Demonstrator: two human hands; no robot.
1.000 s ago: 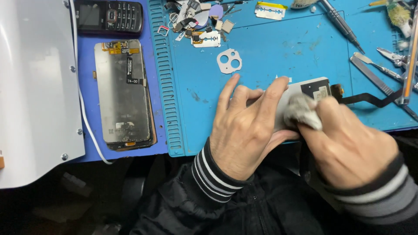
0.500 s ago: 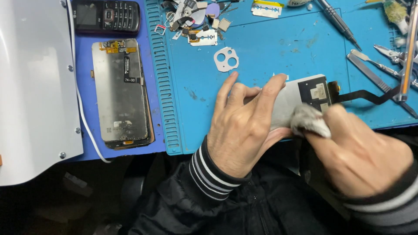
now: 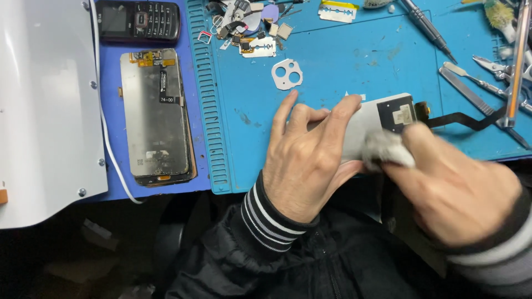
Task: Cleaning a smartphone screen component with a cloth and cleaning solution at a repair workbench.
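Left hand (image 3: 305,166): fingers spread flat, pressing down the grey screen panel (image 3: 370,124) on the blue mat (image 3: 343,66) near the desk's 6 o'clock edge. Right hand (image 3: 454,188): grip closed on a white cloth wad (image 3: 388,150), touching the panel's 5 o'clock corner. Black flex cable (image 3: 465,119) runs toward 3 o'clock; second display (image 3: 156,113) lies at 9 o'clock.

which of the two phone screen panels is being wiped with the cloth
The silver panel on the teal mat, pinned by the left hand while the right hand presses a cloth on it. The dark panel lies untouched on the blue mat.
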